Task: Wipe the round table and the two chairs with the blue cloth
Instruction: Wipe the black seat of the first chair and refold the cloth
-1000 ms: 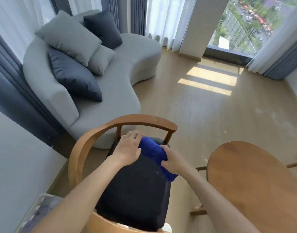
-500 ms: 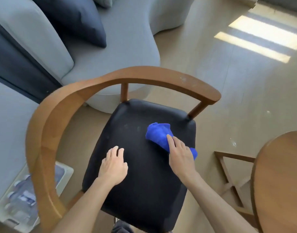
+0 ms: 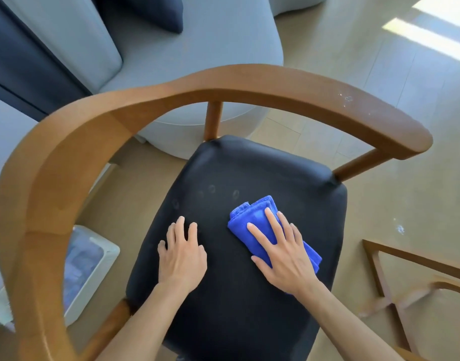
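A wooden chair (image 3: pixel 249 82) with a curved backrest and a black seat cushion (image 3: pixel 249 321) fills the view. A folded blue cloth (image 3: pixel 255 217) lies on the right half of the seat. My right hand (image 3: pixel 283 254) presses flat on the cloth with straight, spread fingers. My left hand (image 3: pixel 182 256) rests on the bare cushion to the cloth's left, fingers slightly bent and holding nothing. Faint finger marks show on the cushion ahead of my left hand. The round table's wooden base (image 3: pixel 395 282) shows at the lower right; its top is out of frame.
A grey sofa (image 3: pixel 197 43) with a dark pillow (image 3: pixel 156 11) stands right behind the chair. A white bin (image 3: pixel 93 272) sits on the floor at the left, under the chair's arm. Light wood floor (image 3: pixel 380 61) stretches to the right.
My view has dropped closer to the seat. The cloth went from between both hands down onto the cushion. My right hand now lies flat on it; my left hand rests apart on the seat.
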Demonstrator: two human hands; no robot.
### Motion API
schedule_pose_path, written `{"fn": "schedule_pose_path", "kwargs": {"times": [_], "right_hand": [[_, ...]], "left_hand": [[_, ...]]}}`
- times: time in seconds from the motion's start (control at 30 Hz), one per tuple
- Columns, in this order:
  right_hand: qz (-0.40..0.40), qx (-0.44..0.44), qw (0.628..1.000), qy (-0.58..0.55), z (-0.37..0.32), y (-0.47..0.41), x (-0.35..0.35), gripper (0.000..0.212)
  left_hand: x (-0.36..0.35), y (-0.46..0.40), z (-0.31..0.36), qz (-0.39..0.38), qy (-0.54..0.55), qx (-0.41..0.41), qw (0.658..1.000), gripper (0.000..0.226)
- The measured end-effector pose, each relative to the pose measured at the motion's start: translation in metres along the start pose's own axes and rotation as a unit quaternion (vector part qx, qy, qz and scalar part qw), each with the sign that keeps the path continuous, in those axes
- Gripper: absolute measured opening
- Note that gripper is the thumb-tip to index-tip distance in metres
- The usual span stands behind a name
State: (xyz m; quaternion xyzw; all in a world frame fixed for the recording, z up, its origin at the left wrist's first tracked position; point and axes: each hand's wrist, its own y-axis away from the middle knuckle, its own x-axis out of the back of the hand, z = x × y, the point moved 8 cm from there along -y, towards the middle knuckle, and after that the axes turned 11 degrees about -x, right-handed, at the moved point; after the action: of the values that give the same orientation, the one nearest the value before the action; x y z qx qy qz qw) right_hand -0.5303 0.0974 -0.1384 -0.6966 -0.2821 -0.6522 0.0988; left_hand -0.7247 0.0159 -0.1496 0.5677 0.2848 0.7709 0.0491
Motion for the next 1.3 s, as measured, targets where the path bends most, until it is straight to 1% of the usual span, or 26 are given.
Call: {"fn": "schedule_pose_path", "kwargs": {"times": [0.1,0.17,0.27,0.3,0.33,0.43,0.5,0.53,0.57,0.63,0.7,0.73,0.8,0.87,0.97,1.07,1.17,1.3], "right_hand": [[0.044,-0.048,0.998,-0.025,-0.004,0.0,0.003,0.053],[0.066,-0.117,0.99,-0.045,-0.009,-0.009,0.006,0.056],[0.081,-0.239,0.964,-0.088,-0.021,-0.039,0.013,0.056],[0.085,-0.257,0.958,-0.092,-0.031,-0.053,0.016,0.054],[0.085,-0.258,0.958,-0.088,-0.045,-0.066,0.018,0.053],[0.068,-0.196,0.976,-0.062,-0.093,-0.093,0.019,0.053],[0.058,-0.157,0.984,-0.055,-0.11,-0.098,0.018,0.055],[0.063,-0.135,0.987,-0.053,-0.115,-0.098,0.018,0.056],[0.074,-0.099,0.991,-0.051,-0.121,-0.096,0.019,0.056],[0.069,0.027,0.996,-0.049,-0.148,-0.084,0.013,0.057],[0.025,0.162,0.986,-0.031,-0.178,-0.065,0.0,0.056],[0.004,0.204,0.979,-0.015,-0.186,-0.061,-0.004,0.057],[-0.011,0.244,0.97,0.005,-0.184,-0.067,-0.004,0.063],[-0.007,0.254,0.967,0.012,-0.17,-0.079,0.001,0.066],[0.015,0.22,0.975,0.002,-0.139,-0.099,0.011,0.066],[0.055,0.159,0.986,-0.018,-0.089,-0.115,0.027,0.062],[0.085,0.059,0.994,-0.045,-0.009,-0.123,0.048,0.06],[0.113,-0.096,0.987,-0.068,0.095,-0.095,0.06,0.057]], "left_hand": [[-0.006,0.0,0.001,-0.002,-0.014,0.009,1.0,0.055],[-0.005,0.001,-0.001,0.008,-0.019,0.009,1.0,0.053],[0.01,-0.002,-0.009,0.07,0.009,-0.01,0.997,0.041],[0.016,-0.003,-0.014,0.101,0.028,-0.011,0.994,0.037],[0.022,-0.004,-0.021,0.128,0.052,-0.001,0.99,0.034],[0.028,-0.001,-0.052,0.18,0.151,0.099,0.967,0.031],[0.024,0.005,-0.067,0.191,0.209,0.171,0.944,0.029],[0.021,0.008,-0.071,0.19,0.223,0.194,0.936,0.029],[0.019,0.01,-0.073,0.19,0.229,0.206,0.932,0.03],[0.017,0.014,-0.071,0.203,0.228,0.203,0.931,0.028],[0.016,0.02,-0.07,0.224,0.234,0.207,0.923,0.021],[0.014,0.022,-0.071,0.226,0.243,0.216,0.918,0.017],[0.011,0.025,-0.069,0.216,0.245,0.219,0.919,0.014],[0.011,0.024,-0.06,0.206,0.218,0.19,0.935,0.019],[0.01,0.016,-0.04,0.161,0.143,0.145,0.966,0.041],[0.007,0.003,-0.012,0.108,0.078,0.053,0.99,0.057],[-0.002,-0.01,0.009,0.06,0.029,-0.022,0.998,0.067],[-0.012,-0.022,0.018,0.02,-0.006,-0.062,0.998,0.082]]}}
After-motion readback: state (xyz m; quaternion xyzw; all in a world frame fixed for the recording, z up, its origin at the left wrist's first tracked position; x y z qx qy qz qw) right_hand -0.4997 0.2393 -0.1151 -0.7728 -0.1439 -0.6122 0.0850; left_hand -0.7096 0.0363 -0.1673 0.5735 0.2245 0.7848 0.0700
